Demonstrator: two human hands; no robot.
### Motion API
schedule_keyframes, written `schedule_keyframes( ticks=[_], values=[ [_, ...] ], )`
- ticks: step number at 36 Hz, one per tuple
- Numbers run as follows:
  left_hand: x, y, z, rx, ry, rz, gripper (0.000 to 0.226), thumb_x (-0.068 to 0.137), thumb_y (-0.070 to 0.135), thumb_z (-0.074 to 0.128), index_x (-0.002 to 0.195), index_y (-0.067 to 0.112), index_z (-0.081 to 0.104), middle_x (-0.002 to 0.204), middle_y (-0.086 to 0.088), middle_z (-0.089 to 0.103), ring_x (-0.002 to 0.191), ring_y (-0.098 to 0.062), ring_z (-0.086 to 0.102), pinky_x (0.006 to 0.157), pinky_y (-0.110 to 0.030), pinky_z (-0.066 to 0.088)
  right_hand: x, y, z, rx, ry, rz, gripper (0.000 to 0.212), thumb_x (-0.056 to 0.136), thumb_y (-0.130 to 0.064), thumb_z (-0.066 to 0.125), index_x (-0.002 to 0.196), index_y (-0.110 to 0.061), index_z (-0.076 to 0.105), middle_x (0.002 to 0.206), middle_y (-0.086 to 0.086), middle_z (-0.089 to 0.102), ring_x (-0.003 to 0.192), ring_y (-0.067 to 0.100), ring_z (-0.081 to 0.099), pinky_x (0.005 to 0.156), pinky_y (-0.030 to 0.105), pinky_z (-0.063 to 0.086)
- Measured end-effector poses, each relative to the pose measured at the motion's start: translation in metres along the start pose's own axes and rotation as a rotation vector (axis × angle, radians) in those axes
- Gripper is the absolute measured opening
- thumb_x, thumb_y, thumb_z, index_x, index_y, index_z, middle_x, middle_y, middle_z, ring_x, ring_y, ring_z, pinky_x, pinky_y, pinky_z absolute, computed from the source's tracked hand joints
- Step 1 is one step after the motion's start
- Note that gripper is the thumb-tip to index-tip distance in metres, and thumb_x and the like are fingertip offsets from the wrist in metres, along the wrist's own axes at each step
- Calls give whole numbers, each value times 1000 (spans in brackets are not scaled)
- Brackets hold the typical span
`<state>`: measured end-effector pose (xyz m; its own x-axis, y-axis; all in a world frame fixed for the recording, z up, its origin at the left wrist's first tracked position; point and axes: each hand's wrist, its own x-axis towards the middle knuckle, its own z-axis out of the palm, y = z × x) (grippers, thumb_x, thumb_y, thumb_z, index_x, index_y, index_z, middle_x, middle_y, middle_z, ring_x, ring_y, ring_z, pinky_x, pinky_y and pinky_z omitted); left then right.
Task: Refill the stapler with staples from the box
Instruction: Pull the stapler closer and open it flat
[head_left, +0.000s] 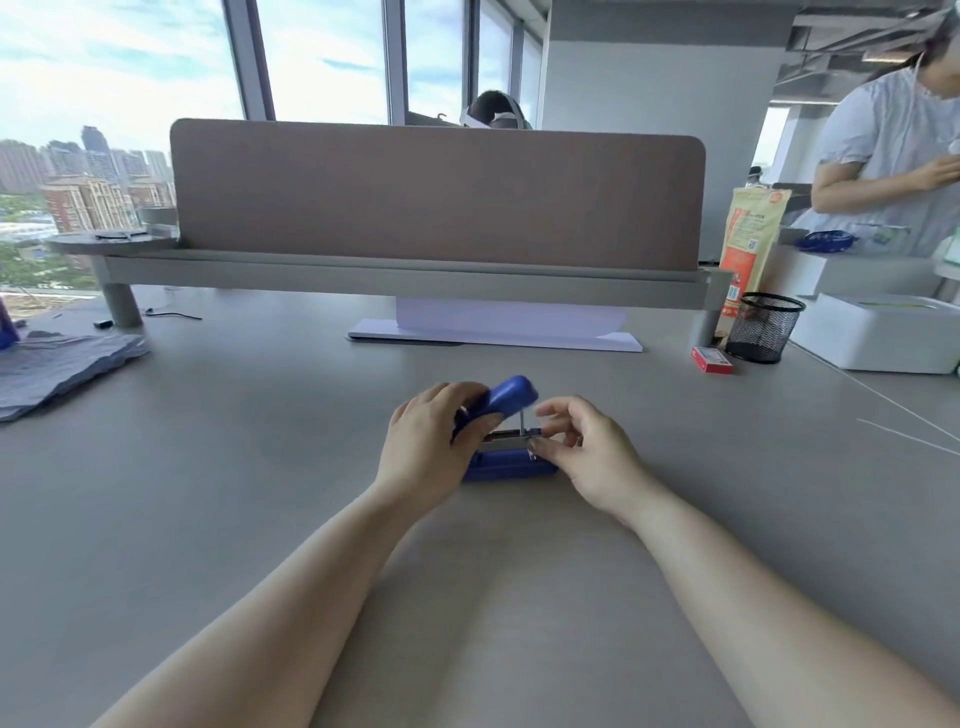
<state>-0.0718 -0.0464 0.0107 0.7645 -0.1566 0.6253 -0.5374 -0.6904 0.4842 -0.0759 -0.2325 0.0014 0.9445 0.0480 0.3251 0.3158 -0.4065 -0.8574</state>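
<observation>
So the blue stapler (511, 465) sat on the grey counter (260, 467), roughly in the middle and close in front of the person. It was flipped open: the blue top cover (511, 397) was tilted up and back at an angle, while the blue base lay flat on the counter. Between them you could see the shiny metal staple channel (506, 440), lying about level, with a thin metal rod running from the cover down to it.

The left hand (434, 441) was wrapped around the raised cover, fingers curled over it, holding it up. The right hand (589, 449) was at the front end of the metal channel, thumb and fingertips pinched narrow right by it. Couldn't tell if there was a strip of staples between those fingers, too small and a bit blurry.

The red staple box (711, 359) was well off to the right and further back, just beside a black mesh pen cup (763, 327). Next to that was a white box (878, 332), and behind the cup stood an orange and yellow bag (750, 244). A stack of white paper (493, 332) lay under the shelf (415, 275) that carried a brown divider panel (436, 192). Some crumpled grey cloth (62, 364) lay on the far left. Another person in a light top (888, 156) stood at the upper right.

Between the stapler and the staple box the counter was just bare grey surface.
</observation>
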Motion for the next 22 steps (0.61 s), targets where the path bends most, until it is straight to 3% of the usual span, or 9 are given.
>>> schedule_keyframes(
  ticks=[4, 7, 9, 11, 17, 22],
  values=[
    [3, -2, -10, -193, -6, -134, 16, 87, 31, 58, 103, 26, 58, 101, 6, 64, 89, -12, 59, 80, -32, 46, 1, 1, -1, -68, 9, -51, 15, 83, -15, 65, 96, -24, 66, 80, -12, 61, 60, 4, 46, 57, 7, 38],
    [3, -3, -17, -300, -12, -186, 14, 88, 28, 58, 101, 28, 53, 104, 7, 63, 90, -3, 58, 72, -10, 42, 2, 3, -5, -103, 32, -75, 12, 83, -14, 64, 91, -23, 67, 77, -12, 62, 59, 0, 49, 57, 10, 37],
    [4, -4, -21, -386, -6, -221, 14, 89, 23, 58, 101, 26, 52, 101, 7, 63, 89, 1, 59, 69, -3, 40, 2, 4, -9, -129, 51, -79, 11, 84, -14, 63, 91, -22, 67, 77, -12, 62, 64, 7, 53, 63, 19, 40],
    [4, -5, -23, -447, -6, -255, 13, 89, 22, 58, 102, 25, 53, 102, 8, 64, 92, -3, 60, 73, -8, 43, 2, 6, -13, -136, 58, -61, 10, 84, -15, 63, 92, -21, 66, 79, -12, 62, 70, 19, 58, 66, 28, 42],
    [2, -12, -24, -543, -25, -287, 18, 88, 21, 59, 104, 28, 53, 107, 5, 64, 97, -17, 64, 86, -29, 47, 1, 11, -22, -163, 90, -26, 10, 84, -16, 63, 91, -24, 65, 82, -12, 61, 78, 23, 62, 73, 34, 47],
    [1, -18, -28, -596, -58, -280, 33, 88, 16, 60, 107, 39, 47, 102, -3, 65, 96, -16, 67, 89, -29, 46, -1, 14, -28, -176, 92, -5, 9, 84, -15, 63, 92, -19, 66, 80, -10, 63, 79, 23, 62, 73, 33, 47]
  ],
)
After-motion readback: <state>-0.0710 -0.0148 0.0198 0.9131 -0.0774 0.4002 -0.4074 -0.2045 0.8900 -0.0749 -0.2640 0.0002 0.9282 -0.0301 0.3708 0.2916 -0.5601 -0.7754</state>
